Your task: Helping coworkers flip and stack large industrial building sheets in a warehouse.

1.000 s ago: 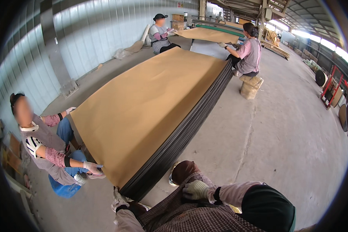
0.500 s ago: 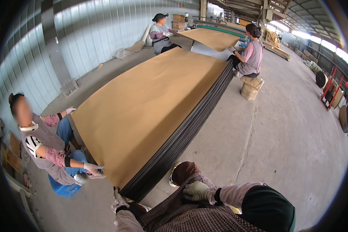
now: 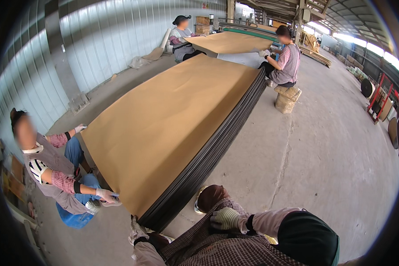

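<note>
A large brown sheet point(image 3: 164, 119) lies on top of a long stack of dark, thin layers point(image 3: 199, 170). At its near corner is my left hand point(image 3: 138, 230), in a pale glove, with the fingers closed at the sheet's edge; the fingertips are partly hidden. My right hand point(image 3: 226, 219), in a striped glove, lies away from the stack, its fingers curled on the checked apron point(image 3: 204, 230) over my leg. To the left, a seated co-worker's gloved hands point(image 3: 106, 195) are at the sheet's near-left edge.
Beyond the stack, two seated co-workers hold a second brown sheet point(image 3: 230, 42) beside a machine with a green bar point(image 3: 248, 33). The right one sits on a wrapped block point(image 3: 288, 98). A blue seat point(image 3: 73, 217) is under the left co-worker. A red hand truck point(image 3: 379, 99) stands far right.
The second sheet at the far end has moved left and toward the stack, with the co-workers' hands on it. My two hands stay about where they were.
</note>
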{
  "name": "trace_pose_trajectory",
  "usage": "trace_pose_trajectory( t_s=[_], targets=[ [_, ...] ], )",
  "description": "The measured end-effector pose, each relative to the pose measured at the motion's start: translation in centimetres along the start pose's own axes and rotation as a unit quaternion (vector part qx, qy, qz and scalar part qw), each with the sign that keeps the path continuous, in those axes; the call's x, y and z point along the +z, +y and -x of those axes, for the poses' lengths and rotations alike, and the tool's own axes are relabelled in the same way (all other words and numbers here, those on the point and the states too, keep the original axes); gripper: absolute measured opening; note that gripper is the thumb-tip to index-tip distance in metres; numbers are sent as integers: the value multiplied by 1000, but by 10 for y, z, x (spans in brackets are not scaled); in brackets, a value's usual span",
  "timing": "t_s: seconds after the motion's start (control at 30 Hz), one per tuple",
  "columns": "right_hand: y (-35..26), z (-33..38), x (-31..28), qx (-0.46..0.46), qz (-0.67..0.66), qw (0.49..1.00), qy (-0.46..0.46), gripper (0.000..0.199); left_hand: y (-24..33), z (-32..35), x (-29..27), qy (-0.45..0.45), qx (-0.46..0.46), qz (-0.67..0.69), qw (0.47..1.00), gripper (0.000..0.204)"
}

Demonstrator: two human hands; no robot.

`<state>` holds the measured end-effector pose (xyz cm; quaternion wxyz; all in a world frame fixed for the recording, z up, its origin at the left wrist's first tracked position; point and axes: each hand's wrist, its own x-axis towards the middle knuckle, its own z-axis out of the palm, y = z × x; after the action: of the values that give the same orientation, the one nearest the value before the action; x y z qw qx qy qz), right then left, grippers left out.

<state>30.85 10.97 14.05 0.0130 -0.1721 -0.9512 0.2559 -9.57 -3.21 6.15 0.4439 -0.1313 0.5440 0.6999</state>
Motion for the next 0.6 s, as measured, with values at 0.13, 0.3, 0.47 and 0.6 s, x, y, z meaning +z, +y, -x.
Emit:
trace_pose_trajectory(
  t_s=[0.13,0.3,0.47,0.6],
  targets=[
    [-9,-11,0,-21,-14,1000,-3,29,4,-14,-40,-17,54,-33,998,51],
    [-2,-4,2,-18,-9,1000,12,29,21,53,30,83,-13,-40,996,46],
    [-4,-6,1,-22,-2,1000,13,29,16,33,7,18,1,-18,1000,44],
    [-3,-9,4,-25,1,1000,4,29,8,0,-23,-7,12,-43,999,55]
  ],
)
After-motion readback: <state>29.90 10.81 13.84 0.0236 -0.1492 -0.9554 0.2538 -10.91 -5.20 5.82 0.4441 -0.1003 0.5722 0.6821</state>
